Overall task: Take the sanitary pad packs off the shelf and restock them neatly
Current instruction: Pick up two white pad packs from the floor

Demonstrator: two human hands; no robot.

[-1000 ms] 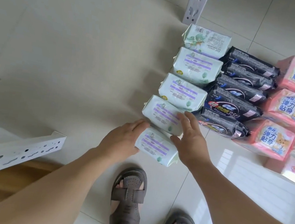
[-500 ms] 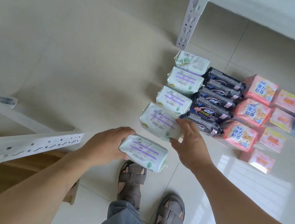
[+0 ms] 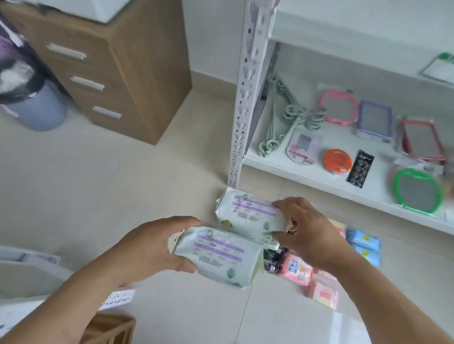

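Note:
My left hand grips a pale green sanitary pad pack with purple stripes by its left end, held above the floor. My right hand holds a second, matching pack by its right end, just beyond the first. Both packs are lifted and lie side by side, nearly touching. Below them on the floor I glimpse pink packs, a dark pack and blue packs. The white shelf stands ahead at the right.
The shelf's lower board carries green hangers, framed mirrors, an orange tin and small cards. Its perforated upright post is just beyond the packs. A wooden drawer cabinet and a grey bin stand left.
Both hands lifted their packs off the floor row and raised them. My view tilted up from the floor, so the shelf and cabinet have come into sight.

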